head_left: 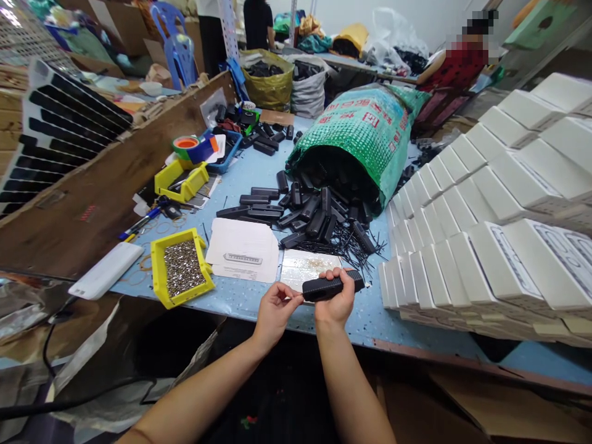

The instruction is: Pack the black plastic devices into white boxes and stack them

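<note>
Right hand (336,305) is clamped round a black casing (330,287), thumb on top, fingers under. The casing is held level, just above the near edge of the blue table (240,296). Left hand (274,311) has thumb and forefinger pinched together on the casing's left end.

Directly behind the grip is a silver plate (305,266), with white card (243,246) to its left. Yellow tray (157,271) of small metal parts sits further left, near a white slab (106,270).

Pile of black casings (314,209) and thin black strands (351,246) spills from a green sack (365,135) and blocks the far side. Stacked white boxes (485,246) wall off the right, close by. Brown board (106,179) closes the left. Open room: only the narrow bare table strip along the near edge.
</note>
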The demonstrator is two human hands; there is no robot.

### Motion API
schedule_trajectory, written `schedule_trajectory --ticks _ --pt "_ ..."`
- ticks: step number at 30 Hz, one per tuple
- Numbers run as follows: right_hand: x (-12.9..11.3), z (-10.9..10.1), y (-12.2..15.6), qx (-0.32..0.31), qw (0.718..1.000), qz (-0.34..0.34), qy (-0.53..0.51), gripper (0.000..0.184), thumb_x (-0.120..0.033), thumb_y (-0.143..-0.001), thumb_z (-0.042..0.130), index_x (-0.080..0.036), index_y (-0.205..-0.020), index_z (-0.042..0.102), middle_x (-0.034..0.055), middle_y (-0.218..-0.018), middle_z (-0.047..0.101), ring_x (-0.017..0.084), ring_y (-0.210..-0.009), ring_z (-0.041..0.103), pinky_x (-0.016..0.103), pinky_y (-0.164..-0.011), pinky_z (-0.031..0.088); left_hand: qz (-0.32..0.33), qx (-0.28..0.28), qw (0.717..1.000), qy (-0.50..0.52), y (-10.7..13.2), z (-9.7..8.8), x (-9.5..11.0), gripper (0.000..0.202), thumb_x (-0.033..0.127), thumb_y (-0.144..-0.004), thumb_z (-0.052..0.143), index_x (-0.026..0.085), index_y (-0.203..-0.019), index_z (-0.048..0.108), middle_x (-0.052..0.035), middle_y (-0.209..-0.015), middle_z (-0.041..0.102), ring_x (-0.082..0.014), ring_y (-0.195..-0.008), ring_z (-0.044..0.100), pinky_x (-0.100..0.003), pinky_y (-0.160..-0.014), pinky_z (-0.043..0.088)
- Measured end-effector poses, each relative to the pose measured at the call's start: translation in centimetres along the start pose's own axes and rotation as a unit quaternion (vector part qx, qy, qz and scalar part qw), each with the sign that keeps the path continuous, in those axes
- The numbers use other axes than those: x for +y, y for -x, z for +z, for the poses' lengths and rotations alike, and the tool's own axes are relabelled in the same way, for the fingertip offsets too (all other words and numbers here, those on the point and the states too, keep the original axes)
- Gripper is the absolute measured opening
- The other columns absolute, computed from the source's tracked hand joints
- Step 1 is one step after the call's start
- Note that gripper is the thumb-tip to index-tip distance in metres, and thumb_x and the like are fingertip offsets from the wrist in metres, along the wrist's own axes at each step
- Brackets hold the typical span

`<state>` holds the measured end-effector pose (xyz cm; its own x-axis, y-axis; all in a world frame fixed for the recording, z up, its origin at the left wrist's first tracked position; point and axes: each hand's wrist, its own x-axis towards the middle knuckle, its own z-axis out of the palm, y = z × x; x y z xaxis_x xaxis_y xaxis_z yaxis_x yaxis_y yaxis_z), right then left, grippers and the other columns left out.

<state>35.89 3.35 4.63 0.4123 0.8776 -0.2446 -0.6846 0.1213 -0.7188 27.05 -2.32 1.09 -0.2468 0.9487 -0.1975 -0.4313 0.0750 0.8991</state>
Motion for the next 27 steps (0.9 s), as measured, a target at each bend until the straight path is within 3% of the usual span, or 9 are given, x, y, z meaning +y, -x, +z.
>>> schedule_trajectory --ticks 4,6,9,12,16,19,22,24,27 --pt "0.5 0.1 1.8 -0.068 0.988 -0.123 0.057 0.017 -0.021 -0.077 0.06 -0.021 -0.087 0.046 -0.0054 -0.068 0.05 0.01 -0.063 0.051 0.029 -0.07 0.051 0.006 0.001 1.0 -0.027 0.2 -1.1 0.0 0.025 0.028 -0.067 0.076 0.018 -0.073 0.054 0.0017 -0.071 0.06 -0.0122 -0.07 0.059 -0.026 -0.071 0.048" --pt "0.6 0.0 2.2 -0.102 0.985 -0.122 0.064 0.018 -0.02 -0.076 0.062 -0.02 -0.086 0.047 -0.0052 -0.067 0.052 0.011 -0.063 0.052 0.031 -0.07 0.052 -0.003 -0.008 0.997 -0.072 -0.1 -3.0 0.4 0.02 0.032 -0.071 0.071 0.018 -0.081 0.06 0.0008 -0.072 0.061 -0.0128 -0.069 0.059 -0.027 -0.071 0.048" --pt "0.8 -1.3 1.2 -0.118 0.99 0.002 0.076 0.024 -0.025 -0.071 0.069 -0.019 -0.083 0.049 -0.0048 -0.066 0.053 0.01 -0.059 0.053 0.028 -0.065 0.053 0.015 0.023 0.978 -0.206 -1.3 -7.7 2.3 0.023 0.037 -0.074 0.062 0.017 -0.084 0.066 -0.0015 -0.071 0.063 -0.015 -0.069 0.061 -0.029 -0.072 0.049" --pt "1.5 -3.7 -1.2 -0.063 0.983 0.135 0.105 0.038 -0.026 -0.058 0.079 -0.018 -0.083 0.052 -0.005 -0.064 0.054 0.009 -0.057 0.054 0.025 -0.061 0.053 0.022 0.085 0.943 -0.321 -3.5 -13.1 5.9 0.024 0.039 -0.071 0.062 0.016 -0.076 0.067 -0.0024 -0.063 0.064 -0.0165 -0.061 0.061 -0.031 -0.065 0.051" --pt "2.7 -6.9 -3.1 0.0 0.973 0.18 0.143 0.045 -0.025 -0.049 0.083 -0.017 -0.082 0.053 -0.0047 -0.062 0.056 0.01 -0.055 0.055 0.022 -0.057 0.053 0.034 0.142 0.912 -0.384 -9.2 -17.7 12.6 0.02 0.033 -0.07 0.064 0.014 -0.069 0.068 -0.0029 -0.055 0.064 -0.0173 -0.053 0.059 -0.03 -0.058 0.05" --pt "3.1 -7.8 -3.1 0.004 0.974 0.168 0.15 0.046 -0.024 -0.048 0.083 -0.017 -0.082 0.053 -0.0045 -0.063 0.057 0.01 -0.054 0.056 0.021 -0.055 0.053 0.082 0.22 0.871 -0.431 -15.1 -18.5 18.2 0.027 0.028 -0.082 0.053 0.01 -0.095 0.068 -0.0085 -0.079 0.071 -0.0189 -0.076 0.066 -0.029 -0.076 0.05" --pt "3.2 -7.9 -3.0 -0.004 0.974 0.165 0.156 0.048 -0.024 -0.048 0.083 -0.017 -0.084 0.052 -0.0052 -0.062 0.057 0.01 -0.052 0.055 0.023 -0.055 0.055 0.098 0.264 0.833 -0.477 -18.6 -18.3 22.1 0.051 0.02 -0.085 0.05 0.007 -0.134 0.045 -0.0167 -0.115 0.066 -0.0235 -0.105 0.063 -0.035 -0.092 0.045" --pt "3.2 -8.0 -3.0 -0.013 0.971 0.173 0.162 0.049 -0.026 -0.048 0.084 -0.017 -0.084 0.052 -0.0051 -0.061 0.057 0.011 -0.052 0.056 0.024 -0.056 0.056 0.094 0.263 0.785 -0.553 -18.1 -18.2 22.4 0.061 0.02 -0.082 0.055 0.008 -0.14 0.036 -0.0209 -0.132 0.055 -0.029 -0.12 0.053 -0.04 -0.101 0.039" --pt "3.3 -8.4 -2.9 -0.019 0.969 0.182 0.164 0.05 -0.028 -0.049 0.085 -0.016 -0.085 0.052 -0.0043 -0.062 0.058 0.011 -0.055 0.058 0.024 -0.06 0.056 0.048 0.187 0.673 -0.714 -13.9 -18.7 18.9 0.045 0.023 -0.084 0.052 0.012 -0.127 0.05 -0.0196 -0.131 0.055 -0.032 -0.121 0.051 -0.043 -0.1 0.039"
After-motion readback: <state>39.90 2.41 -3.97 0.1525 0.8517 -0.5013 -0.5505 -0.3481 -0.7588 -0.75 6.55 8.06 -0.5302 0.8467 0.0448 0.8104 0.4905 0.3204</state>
